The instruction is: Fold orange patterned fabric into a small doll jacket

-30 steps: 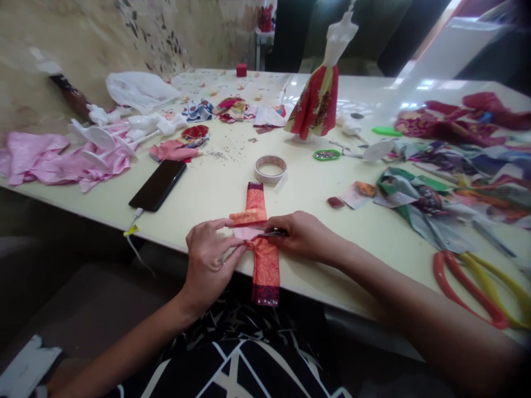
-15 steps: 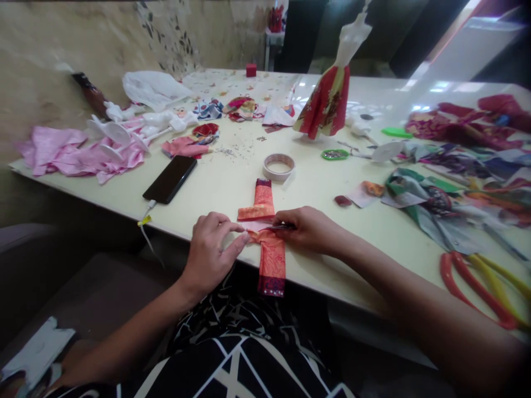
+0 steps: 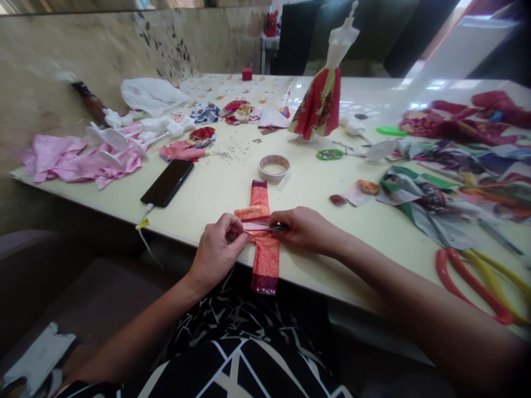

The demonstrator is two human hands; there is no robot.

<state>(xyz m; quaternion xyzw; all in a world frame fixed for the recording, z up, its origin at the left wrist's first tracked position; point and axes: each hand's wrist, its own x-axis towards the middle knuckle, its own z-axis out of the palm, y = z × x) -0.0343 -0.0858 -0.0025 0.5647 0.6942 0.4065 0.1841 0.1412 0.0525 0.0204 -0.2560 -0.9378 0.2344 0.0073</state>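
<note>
A small orange doll garment with dark purple, studded cuffs lies spread near the table's front edge, one sleeve reaching slightly over it. Between its folded edges a white strip shows. My left hand pinches the garment's left edge between thumb and fingertips. On the other side, my right hand grips slim pointed tweezers, their tips lying over the opening and directed left. The fingers partly cover the tool. Just beyond the garment lies a roll of tape.
A phone on a cable lies at left, near pink cloth. A doll-sized dress form in a red and yellow skirt stands behind. Fabric scraps and red-handled scissors are at right. A green tray holds small beads.
My left fingers have curled in and closed on the garment's edge. The tweezers' tips now extend further left over the opening. The whole view has shifted slightly.
</note>
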